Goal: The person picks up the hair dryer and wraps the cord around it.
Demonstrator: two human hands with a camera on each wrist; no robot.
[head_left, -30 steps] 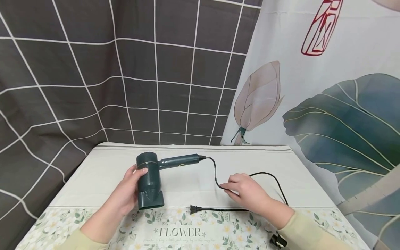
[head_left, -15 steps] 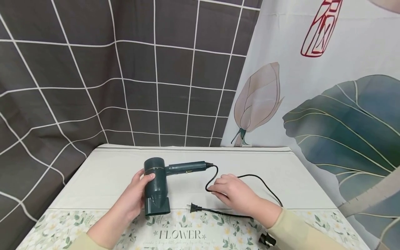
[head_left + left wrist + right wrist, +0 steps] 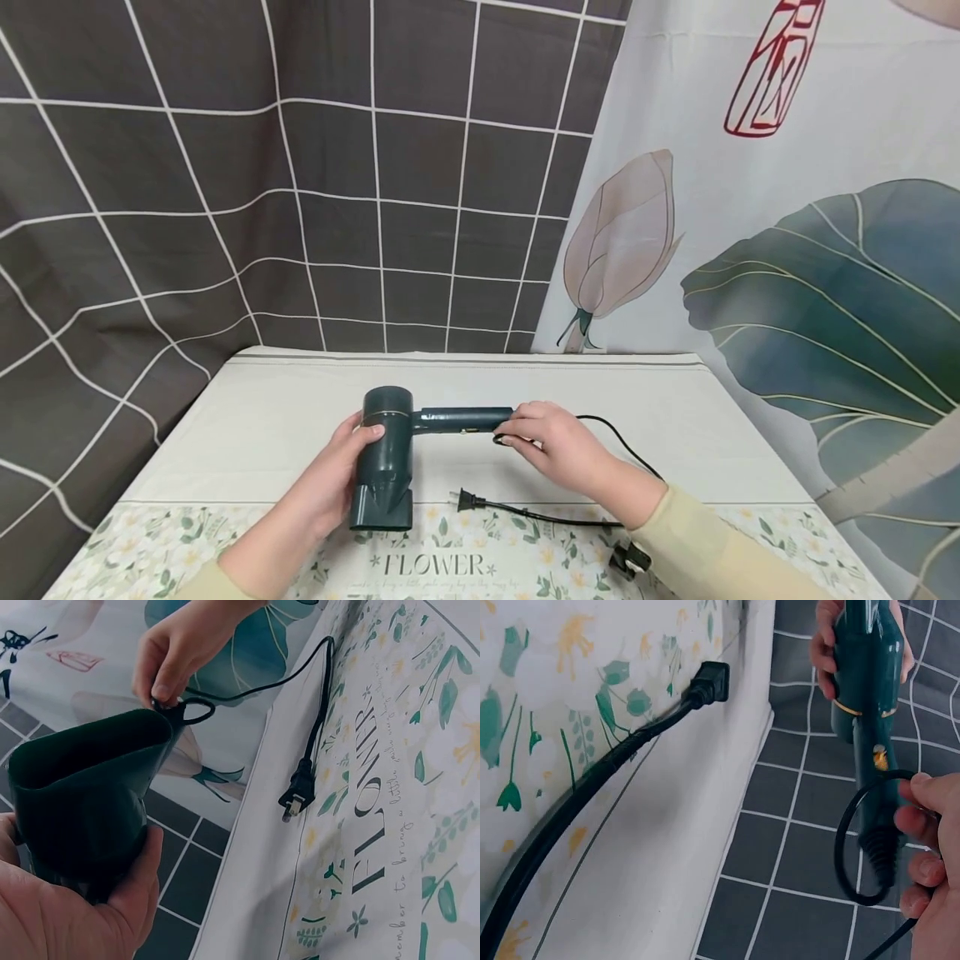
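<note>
A dark green hair dryer is held over the table by my left hand, which grips its barrel with the thumb on the near side. The flat nozzle faces the left wrist camera. The handle points right. At the handle's end, my right hand pinches the black power cord, which bends in a small loop there. From that hand the cord runs right, then back left to a two-prong plug lying on the table.
The table carries a white cloth with a flower-print band along the front. Dark grid cloth hangs behind, and a lotus-print curtain hangs at the right. A small black object shows by the right sleeve.
The hair dryer and left hand have moved right and slightly nearer. The right hand has drawn the cord left, up to the handle's end, forming a loop.
</note>
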